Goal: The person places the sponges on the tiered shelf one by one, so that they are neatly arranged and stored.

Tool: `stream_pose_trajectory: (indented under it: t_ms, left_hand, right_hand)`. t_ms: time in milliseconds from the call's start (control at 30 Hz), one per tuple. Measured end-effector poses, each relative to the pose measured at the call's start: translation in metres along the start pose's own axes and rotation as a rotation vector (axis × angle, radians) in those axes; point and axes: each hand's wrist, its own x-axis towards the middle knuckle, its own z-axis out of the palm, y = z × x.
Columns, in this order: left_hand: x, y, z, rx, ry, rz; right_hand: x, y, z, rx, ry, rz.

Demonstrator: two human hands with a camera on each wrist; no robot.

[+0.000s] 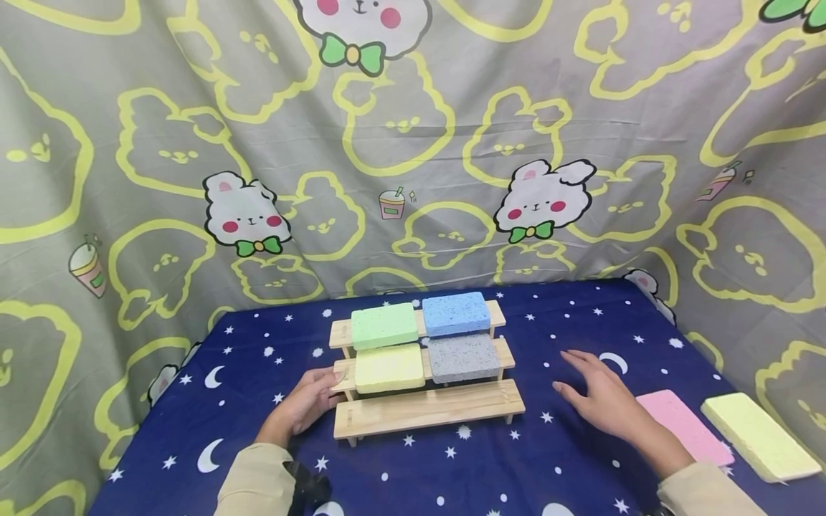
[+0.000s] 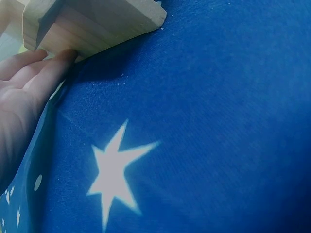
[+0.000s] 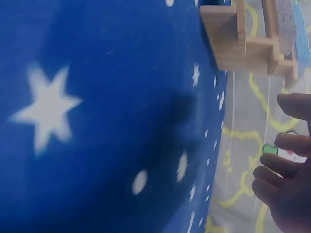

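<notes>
A three-tier wooden stand [image 1: 426,410] stands mid-table. My left hand [image 1: 308,403] grips its left end at the middle tier; in the left wrist view, the fingers [image 2: 51,73] lie against the wood. On the top tier are a green sponge [image 1: 385,325] and a blue sponge [image 1: 456,313]. Below them, a yellow sponge [image 1: 389,368] and a grey sponge [image 1: 463,357] sit side by side on the middle tier. The bottom tier is bare. To the right of the stand, my right hand [image 1: 600,398] is held over the cloth, fingers extended and holding nothing.
At the right lie a pink sponge [image 1: 684,426], partly hidden by my right forearm, and another yellow sponge [image 1: 761,437]. A dark blue cloth [image 1: 400,480] with stars and moons covers the table. Behind it hangs a grey curtain [image 1: 445,244] with cartoon prints.
</notes>
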Motion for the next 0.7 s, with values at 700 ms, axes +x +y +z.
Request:
stream_pose_trajectory:
  t_ms: [700]
  left_hand:
    - [0.0, -0.001, 0.0, 0.016, -0.007, 0.01]
  right_hand:
    - [-0.059, 0.062, -0.018, -0.137, 0.081, 0.231]
